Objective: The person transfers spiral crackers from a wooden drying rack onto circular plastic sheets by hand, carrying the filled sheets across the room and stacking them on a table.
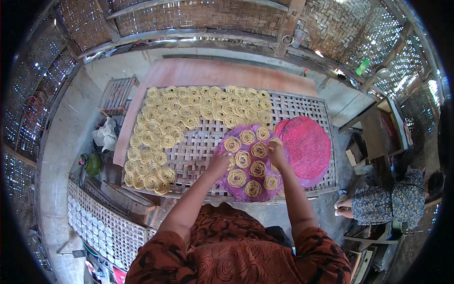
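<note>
A round purple sheet [250,161] bearing several yellow coiled rounds lies in front of me on a woven bamboo rack [196,150]. My left hand [219,163] is at the sheet's left edge, its fingers pinched at the rim. At the upper right edge of the same sheet, my right hand [276,154] has its fingers closed on the rim. Many similar yellow coils [163,113] cover the rack's left and upper parts. Right of my right hand lie round pink sheets [307,146], overlapping each other, with a purple one partly visible beneath.
A wooden board [231,73] extends behind the rack. At the right, another person [388,199] in patterned clothing is low to the floor. A second rack [113,236] with white rounds stands at lower left, near a green gas cylinder [91,164] and a white bag [106,134].
</note>
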The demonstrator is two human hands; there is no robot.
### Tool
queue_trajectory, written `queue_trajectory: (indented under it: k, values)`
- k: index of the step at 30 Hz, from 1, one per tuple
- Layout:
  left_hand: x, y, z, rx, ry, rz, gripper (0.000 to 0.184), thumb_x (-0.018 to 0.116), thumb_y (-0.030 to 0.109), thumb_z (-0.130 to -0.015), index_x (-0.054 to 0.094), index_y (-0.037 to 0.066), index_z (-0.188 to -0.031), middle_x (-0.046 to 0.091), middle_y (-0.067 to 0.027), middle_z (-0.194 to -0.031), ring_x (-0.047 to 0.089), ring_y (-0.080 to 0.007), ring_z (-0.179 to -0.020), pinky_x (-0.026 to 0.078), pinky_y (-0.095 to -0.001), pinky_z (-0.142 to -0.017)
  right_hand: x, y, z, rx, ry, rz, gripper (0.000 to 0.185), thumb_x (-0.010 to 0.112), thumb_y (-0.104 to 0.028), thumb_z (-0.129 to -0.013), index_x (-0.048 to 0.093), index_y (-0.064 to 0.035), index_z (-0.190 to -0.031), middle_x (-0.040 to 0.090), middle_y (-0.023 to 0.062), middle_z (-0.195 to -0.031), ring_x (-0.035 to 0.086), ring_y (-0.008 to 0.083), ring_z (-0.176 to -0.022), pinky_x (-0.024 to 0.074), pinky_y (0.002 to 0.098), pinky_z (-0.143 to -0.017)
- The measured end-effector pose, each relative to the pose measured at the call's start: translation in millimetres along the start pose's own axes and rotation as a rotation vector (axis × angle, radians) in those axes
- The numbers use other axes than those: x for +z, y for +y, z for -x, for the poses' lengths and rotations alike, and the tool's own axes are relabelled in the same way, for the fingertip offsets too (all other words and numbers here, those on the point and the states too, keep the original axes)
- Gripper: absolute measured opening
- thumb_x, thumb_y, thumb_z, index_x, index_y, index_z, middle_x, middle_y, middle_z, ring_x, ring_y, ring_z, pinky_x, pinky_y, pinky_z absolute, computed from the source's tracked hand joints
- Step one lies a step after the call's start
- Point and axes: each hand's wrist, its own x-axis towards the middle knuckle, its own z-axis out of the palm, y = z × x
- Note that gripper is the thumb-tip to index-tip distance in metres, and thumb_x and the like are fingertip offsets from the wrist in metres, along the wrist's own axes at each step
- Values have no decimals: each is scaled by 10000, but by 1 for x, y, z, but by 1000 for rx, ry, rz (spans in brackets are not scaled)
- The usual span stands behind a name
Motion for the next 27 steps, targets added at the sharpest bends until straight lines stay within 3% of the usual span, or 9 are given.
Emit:
queue_trajectory:
  k: [2,5,9,15,17,19,21,22,27]
  values:
    - [4,-5,-11,195,-37,-13,355,561,135,-833,534,63,-1179,558,-145,-1198,509,-329,-1131,407,-427,-937,28,-9,-9,-255,27,211,316,558,-65,-761,577,11,-1067,623,219,-991,595,369,-919,456,450,-822]
    - [1,-6,-23,152,-98,-184,355,551,137,-814,557,86,-1165,551,-112,-1222,465,-311,-1187,367,-447,-971,47,-10,-19,-121,84,496,333,545,-74,-764,571,7,-1086,632,230,-937,610,380,-853,471,463,-787]
    - [-12,-2,-28,139,-175,-147,244,576,148,-770,641,67,-990,587,-103,-1131,494,-294,-1123,382,-446,-954,36,-13,-26,59,-72,167,340,544,-98,-770,557,5,-1093,639,221,-842,620,379,-774,485,474,-722]
    - [-20,-18,-7,397,-16,-46,141,628,188,-767,679,93,-857,593,-119,-1077,535,-327,-1028,433,-396,-883,41,-4,-19,-165,60,96,198,570,-104,-774,574,-4,-945,614,199,-726,622,324,-693,485,431,-623]
    - [-57,-3,20,-69,-236,432,161,635,189,-799,659,60,-893,596,-152,-1076,577,-364,-917,490,-406,-770,22,-23,-17,-47,-89,-134,159,585,-83,-793,566,9,-922,599,145,-703,613,230,-672,481,349,-636]
    - [-78,-13,49,-176,-243,388,248,624,186,-829,610,4,-996,635,-130,-1010,633,-286,-847,502,-371,-779,9,-67,-11,-82,-135,-373,134,592,-64,-822,559,4,-932,597,69,-744,582,149,-704,479,287,-666]
    - [-80,-36,83,-297,72,1066,213,627,165,-846,590,16,-993,654,-91,-955,626,-199,-834,493,-308,-767,24,-106,-8,-51,-274,-801,131,592,-43,-840,577,-6,-965,607,28,-811,591,129,-758,495,281,-692]
    - [-89,-45,101,-414,152,1008,200,621,161,-857,582,16,-989,643,-65,-898,610,-156,-834,485,-279,-766,38,-125,-7,124,-381,-908,193,595,-19,-841,589,-11,-1034,615,29,-860,596,126,-784,506,281,-706]
    - [-128,-109,181,-649,428,896,168,590,132,-887,554,47,-1028,586,12,-839,519,-54,-711,423,-198,-579,120,-226,-9,233,-710,-1091,281,609,-35,-850,591,-26,-1131,658,85,-942,606,129,-824,497,273,-709]
